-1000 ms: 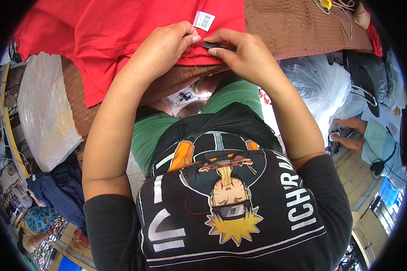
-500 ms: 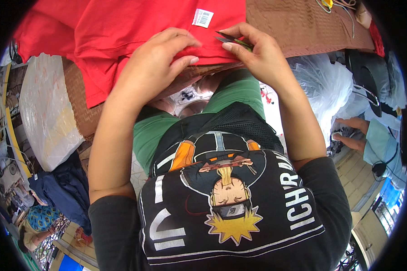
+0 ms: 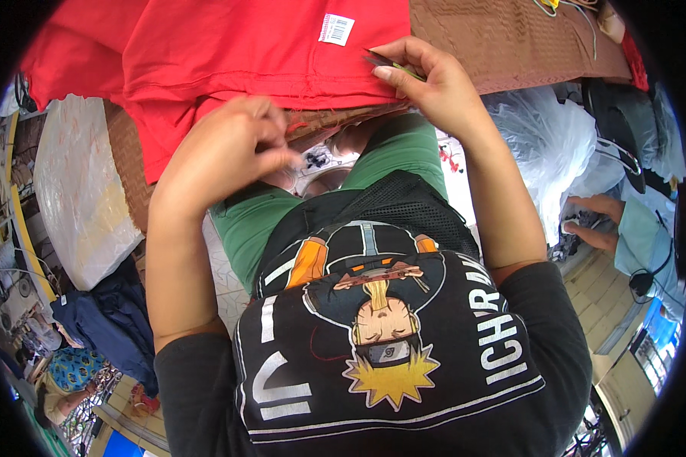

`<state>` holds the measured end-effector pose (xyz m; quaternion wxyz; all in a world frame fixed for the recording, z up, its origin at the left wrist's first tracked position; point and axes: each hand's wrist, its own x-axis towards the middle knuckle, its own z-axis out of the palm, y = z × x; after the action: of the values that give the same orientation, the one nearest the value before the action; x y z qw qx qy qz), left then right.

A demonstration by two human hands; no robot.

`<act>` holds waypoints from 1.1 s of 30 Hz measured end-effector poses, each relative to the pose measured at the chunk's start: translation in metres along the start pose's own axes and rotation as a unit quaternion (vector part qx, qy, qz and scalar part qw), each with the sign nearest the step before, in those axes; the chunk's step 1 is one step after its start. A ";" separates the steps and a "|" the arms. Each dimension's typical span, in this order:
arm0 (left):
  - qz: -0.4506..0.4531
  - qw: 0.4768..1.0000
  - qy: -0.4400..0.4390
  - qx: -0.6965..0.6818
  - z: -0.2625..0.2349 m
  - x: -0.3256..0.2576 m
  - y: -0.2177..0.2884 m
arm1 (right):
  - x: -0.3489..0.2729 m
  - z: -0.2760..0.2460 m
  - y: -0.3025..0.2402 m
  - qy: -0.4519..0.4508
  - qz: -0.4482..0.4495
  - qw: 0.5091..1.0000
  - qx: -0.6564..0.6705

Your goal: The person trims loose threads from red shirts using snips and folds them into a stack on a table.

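Red cloth (image 3: 229,49) is spread over the table, with a white barcode label (image 3: 336,30) on it. Loose red threads show along the cloth's near seam. At its right part, my right hand (image 3: 442,84) holds small dark-bladed thread snips (image 3: 395,66), their tips pointing left over the cloth. My left hand (image 3: 221,148) hovers just off the cloth's near edge, above my lap. Its fingers are smeared by motion and curled, but the thumb stands apart from them. A blurred bit of red thread (image 3: 298,126) shows beside these fingers.
Brown patterned covering (image 3: 503,46) shows on the table to the right. Clear plastic bags (image 3: 545,145) hang at the right. At the left are a plastic-wrapped board (image 3: 80,190) and dark blue cloth (image 3: 114,324). Another person's legs (image 3: 598,221) show at the far right.
My left hand has moved back toward me and left, off the cloth. The red cloth and its label have shifted slightly left. My right hand stays nearly in place with the snips.
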<state>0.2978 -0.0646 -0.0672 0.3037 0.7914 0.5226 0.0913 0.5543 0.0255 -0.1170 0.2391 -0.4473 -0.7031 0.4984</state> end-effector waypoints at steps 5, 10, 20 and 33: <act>0.078 0.986 0.116 0.089 0.015 0.015 0.025 | 0.000 -0.010 -0.004 -0.014 0.042 0.991 0.130; 0.111 0.954 0.242 0.140 0.061 0.041 0.011 | 0.003 -0.010 0.000 -0.017 0.036 0.987 0.157; -0.094 0.994 0.029 -0.052 0.002 -0.043 0.003 | 0.001 -0.017 0.003 -0.003 0.028 0.980 0.199; 0.104 0.949 0.279 0.109 0.073 0.045 0.015 | -0.014 -0.025 0.009 0.023 0.052 0.992 0.113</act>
<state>0.3623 -0.0567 -0.1246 0.0469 0.8125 0.5081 0.2819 0.5841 0.0263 -0.1145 0.2777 -0.4643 -0.6128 0.5760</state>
